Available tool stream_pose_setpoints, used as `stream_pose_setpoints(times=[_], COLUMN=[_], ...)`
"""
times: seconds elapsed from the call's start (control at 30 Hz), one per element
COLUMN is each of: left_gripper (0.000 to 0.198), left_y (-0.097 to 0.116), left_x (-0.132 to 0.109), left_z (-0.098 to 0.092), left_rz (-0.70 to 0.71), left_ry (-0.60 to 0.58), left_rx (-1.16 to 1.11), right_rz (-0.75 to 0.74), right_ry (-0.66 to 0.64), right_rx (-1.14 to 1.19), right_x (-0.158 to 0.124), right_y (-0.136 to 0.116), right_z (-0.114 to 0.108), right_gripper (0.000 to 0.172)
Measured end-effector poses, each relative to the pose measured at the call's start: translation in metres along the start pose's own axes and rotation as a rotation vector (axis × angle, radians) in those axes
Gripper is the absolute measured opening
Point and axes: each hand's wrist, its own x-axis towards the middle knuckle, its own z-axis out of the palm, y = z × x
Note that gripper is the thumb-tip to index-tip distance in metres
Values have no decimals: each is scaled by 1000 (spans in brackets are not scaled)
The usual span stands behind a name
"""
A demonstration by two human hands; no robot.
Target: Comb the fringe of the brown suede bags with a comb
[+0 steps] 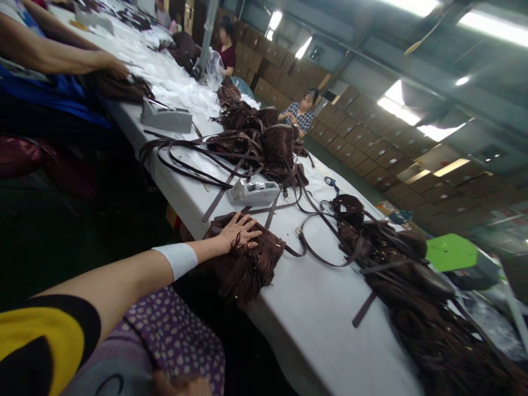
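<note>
My left hand (238, 232) lies flat on a brown fringed bag (247, 261) at the near edge of the long white table (313, 324). Its fingers are spread and rest on the bag's top without gripping it. A white band wraps the wrist. The bag's fringe hangs over the table edge. At the bottom edge of the view, a small part of what may be my right hand (181, 385) shows against purple dotted cloth; its fingers are hidden.
A grey tape dispenser (253, 192) sits just beyond the bag, among loose brown straps (193, 165). More brown bags are piled at centre (268, 143) and right (412, 275). Another dispenser (165, 116) and a co-worker's arm (61, 55) are at left. Other people sit by stacked cartons.
</note>
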Motion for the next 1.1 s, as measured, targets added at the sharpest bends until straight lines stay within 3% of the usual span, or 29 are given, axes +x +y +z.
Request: stream_pose_setpoints(times=[0.1,0.2,0.27,0.43,0.53,0.63,0.73,0.83,0.9,1.0,1.1], left_gripper=[58,67,71,68,48,48,55,55,55,54,56], left_y=[1,3,3,-4,-13,-22,-29,-33,-32,-30,-29], left_x=[-2,-7,-15,-36,-40,-36,-35,-38,-39,-41,-39], left_z=[-3,-9,-15,-39,-54,-52,-36,-22,-19,-20,-23], left_rz=[8,41,117,387,326,256,244,209,184,170,154], left_ry=[45,39,20,-37,36,20,-27,11,25,36,24], left_rx=[-21,-52,-79,-245,-292,-183,-113,-122,-136,-136,-131], right_rz=[185,389,441,420,300,227,160,18,-27,-11,61], right_ry=[153,443,552,568,565,438,148,-132,-234,-233,21], right_rx=[36,162,230,200,27,-198,-323,-327,-310,-277,-215], right_x=[-7,5,20,60,74,85,82,51,19,-18,-13], right_y=[29,71,90,99,93,86,76,63,55,50,51], right_z=[-18,-62,-87,-100,-106,-115,-100,-47,-8,22,-3], right_gripper=[50,44,42,41,41,45,55,55,44,51,58])
